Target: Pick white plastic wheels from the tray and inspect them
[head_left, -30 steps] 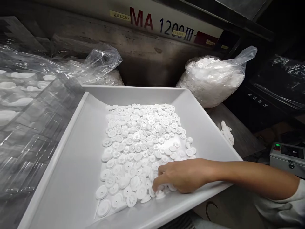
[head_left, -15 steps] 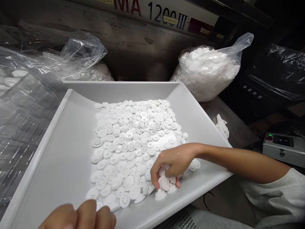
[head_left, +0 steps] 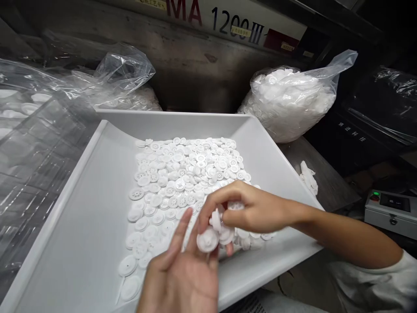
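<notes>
At the far left, clear packs (head_left: 39,174) are seen beside the tray (head_left: 74,208), with white pieces showing through the plastic. Behind them, a crumpled clear bag (head_left: 125,71) is piled up near the tray's back corner. The tray is filled across much of its floor with white discs (head_left: 179,184), spread in a loose, overlapping layer (some are spoked like little wheels). Over the front part, the left hand (head_left: 182,274) is held palm up, its fingers spread wide and slightly blurred. Just beside those fingertips, several discs are gripped in the curled fingers of the right hand (head_left: 250,208); whether any of them is touched by the left hand cannot be told. Behind the tray's right back corner, a bulging sack (head_left: 293,102) is packed with white pieces. Farther right, a white scrap (head_left: 309,178) is seen beside the tray's edge, and a grey box (head_left: 391,213) is lit by a green light.
</notes>
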Demonstrator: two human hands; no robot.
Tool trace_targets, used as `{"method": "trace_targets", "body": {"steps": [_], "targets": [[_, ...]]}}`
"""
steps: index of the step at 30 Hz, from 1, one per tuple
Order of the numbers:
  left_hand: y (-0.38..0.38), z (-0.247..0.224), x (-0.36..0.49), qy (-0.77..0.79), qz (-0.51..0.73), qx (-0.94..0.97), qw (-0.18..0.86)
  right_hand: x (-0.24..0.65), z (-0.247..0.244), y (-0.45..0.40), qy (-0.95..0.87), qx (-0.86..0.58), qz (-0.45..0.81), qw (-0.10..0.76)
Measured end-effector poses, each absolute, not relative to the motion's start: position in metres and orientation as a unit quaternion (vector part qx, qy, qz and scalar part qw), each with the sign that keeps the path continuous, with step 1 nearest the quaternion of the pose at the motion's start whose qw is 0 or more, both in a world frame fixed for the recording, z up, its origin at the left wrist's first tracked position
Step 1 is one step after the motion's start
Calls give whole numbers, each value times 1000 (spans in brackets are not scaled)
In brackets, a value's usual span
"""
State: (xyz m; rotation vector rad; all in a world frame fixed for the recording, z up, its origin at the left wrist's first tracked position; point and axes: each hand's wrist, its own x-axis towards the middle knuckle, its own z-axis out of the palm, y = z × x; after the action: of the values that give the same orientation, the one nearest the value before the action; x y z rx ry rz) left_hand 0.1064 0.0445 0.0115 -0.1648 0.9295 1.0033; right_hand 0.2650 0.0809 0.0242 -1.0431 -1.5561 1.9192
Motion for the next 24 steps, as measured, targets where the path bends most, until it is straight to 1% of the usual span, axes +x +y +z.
{"method": "trace_targets", "body": {"steps": [1, 3, 5, 6, 13, 19, 24], "targets": [[44, 10, 113, 384, 463, -76, 795, 262, 29, 76, -611, -391, 645, 240], [44, 5, 122, 323, 474, -90, 814, 256, 32, 66, -718, -404, 500, 267], [46, 1, 126, 301, 487, -106, 813, 254, 29, 59, -787, -400, 367, 291], [48, 0, 127, 299, 492, -110, 810, 254, 27, 57, -802, -396, 328, 303], [54, 19, 129, 382, 501, -105, 769, 262, 18, 52, -814, -383, 232, 370], [50, 29, 136, 412, 532, -52, 738, 267, 20, 53, -785, -404, 221, 414], [47, 26, 137, 394, 532, -32, 749, 270, 22, 57, -792, -425, 177, 401]]}}
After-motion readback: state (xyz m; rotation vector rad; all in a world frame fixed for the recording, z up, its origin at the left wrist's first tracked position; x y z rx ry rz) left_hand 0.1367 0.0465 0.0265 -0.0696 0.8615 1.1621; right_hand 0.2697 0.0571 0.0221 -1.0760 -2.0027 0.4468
